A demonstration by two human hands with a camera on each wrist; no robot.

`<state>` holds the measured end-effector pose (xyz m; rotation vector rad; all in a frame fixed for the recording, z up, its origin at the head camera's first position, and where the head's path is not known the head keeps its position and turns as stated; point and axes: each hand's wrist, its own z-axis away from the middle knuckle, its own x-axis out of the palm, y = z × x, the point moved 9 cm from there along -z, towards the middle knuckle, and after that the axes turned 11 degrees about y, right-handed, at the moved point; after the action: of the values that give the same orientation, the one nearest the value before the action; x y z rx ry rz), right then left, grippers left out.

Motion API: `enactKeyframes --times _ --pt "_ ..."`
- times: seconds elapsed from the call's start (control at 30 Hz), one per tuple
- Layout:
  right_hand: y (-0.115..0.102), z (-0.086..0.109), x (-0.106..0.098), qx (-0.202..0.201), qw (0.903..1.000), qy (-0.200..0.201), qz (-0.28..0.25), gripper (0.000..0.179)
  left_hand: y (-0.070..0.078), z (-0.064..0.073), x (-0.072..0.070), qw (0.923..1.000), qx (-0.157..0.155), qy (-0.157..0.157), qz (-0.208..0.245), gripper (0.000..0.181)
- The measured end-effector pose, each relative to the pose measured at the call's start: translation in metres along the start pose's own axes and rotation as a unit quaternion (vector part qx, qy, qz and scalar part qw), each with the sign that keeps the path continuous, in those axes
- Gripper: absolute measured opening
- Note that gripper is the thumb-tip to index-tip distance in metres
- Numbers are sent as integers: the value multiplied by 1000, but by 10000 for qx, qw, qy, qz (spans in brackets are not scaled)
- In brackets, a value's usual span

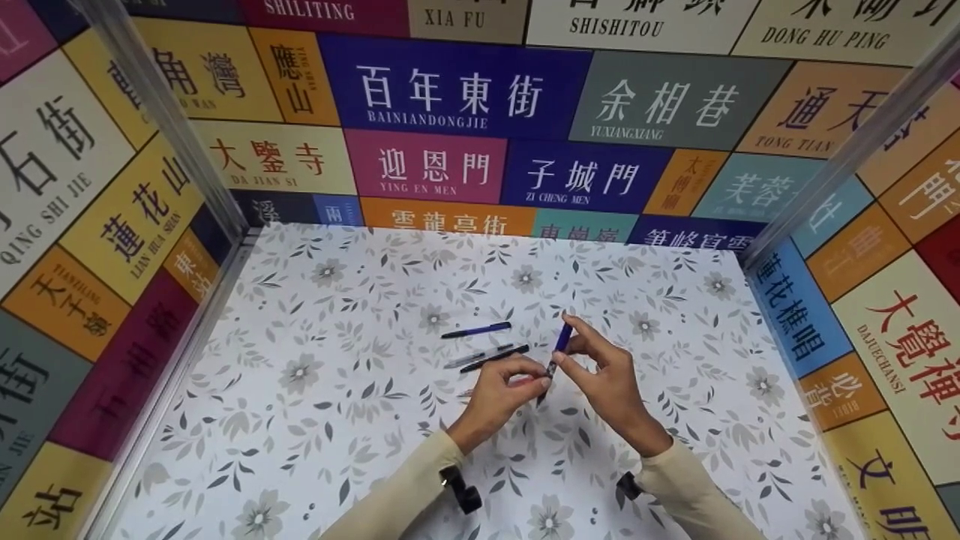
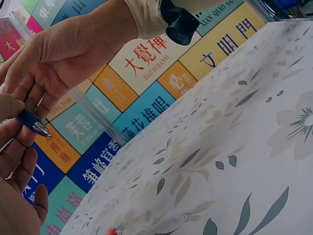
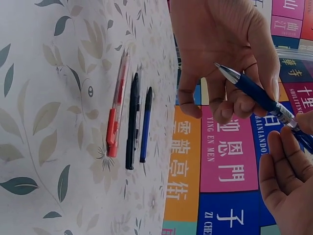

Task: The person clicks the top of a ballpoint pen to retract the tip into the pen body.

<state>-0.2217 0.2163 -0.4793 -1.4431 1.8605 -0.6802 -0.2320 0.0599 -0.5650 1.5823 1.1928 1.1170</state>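
A blue ballpoint pen (image 1: pixel 562 336) with a silver tip is held above the table between both hands. The left hand (image 1: pixel 504 391) pinches its lower part between thumb and index finger; in the right wrist view that hand's other fingers (image 3: pixel 229 105) are loosely bent. Near the pen's upper end, the right hand (image 1: pixel 609 376) grips the barrel with thumb and fingers. The silver tip of the pen (image 3: pixel 259 95) points away from the right hand. In the left wrist view, only the tip end of the pen (image 2: pixel 33 123) shows; the hands hide the rest.
Lying on the flower-patterned table (image 1: pixel 337 450) beyond the left hand are a blue pen (image 1: pixel 476 330), a clear pen (image 1: pixel 476 357) and a black pen (image 1: pixel 495 358). A red pen (image 3: pixel 116 112) lies beside them. Panels with street-name signs (image 1: pixel 450 82) enclose the table.
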Motion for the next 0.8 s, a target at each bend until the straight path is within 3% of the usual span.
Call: enactKeyframes --times 0.43,0.63,0.8 --pt "4 2 -2 4 9995 -57 321 79 0 -1 -3 9997 -163 -88 -164 12" --pt "8 2 -10 -228 9979 -204 574 84 4 -3 -10 9951 412 72 -899 6" --pt "15 2 -21 -35 9976 -237 651 81 3 -2 -18 9889 773 108 -1263 7"
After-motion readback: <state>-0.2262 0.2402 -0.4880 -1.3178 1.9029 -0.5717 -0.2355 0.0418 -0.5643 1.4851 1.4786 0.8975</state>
